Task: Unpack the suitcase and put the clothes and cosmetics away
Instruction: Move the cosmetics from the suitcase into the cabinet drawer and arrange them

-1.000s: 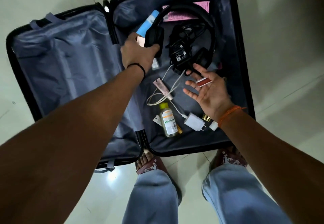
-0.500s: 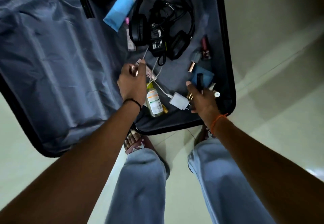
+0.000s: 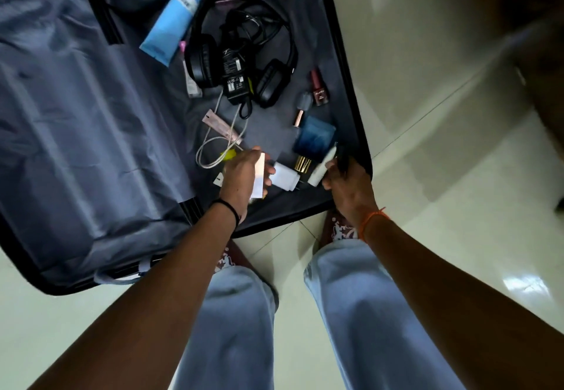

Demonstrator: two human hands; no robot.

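Stands over the open suitcase (image 3: 351,90) on the floor, both hands low in its near right corner. Grips a pale flat box (image 3: 258,176) in the left hand (image 3: 241,176), fingers curled round it, just beside the white charger (image 3: 285,177). Curls the right hand (image 3: 351,185) round something dark at the rim, touching a white tube (image 3: 319,171); cannot tell more of that grip.

Probably gathering the small cosmetics. Lift the box straight up, clear of the cable (image 3: 213,151), to avoid dragging its loop along. Take next the nearest pieces: white tube, blue bottle (image 3: 314,138), nail polish (image 3: 317,90), then the blue tube (image 3: 171,26) farther back. Carry any glass upright, few at a time. Leave headphones (image 3: 201,63) and charger alone. Sees no clothes in either half.
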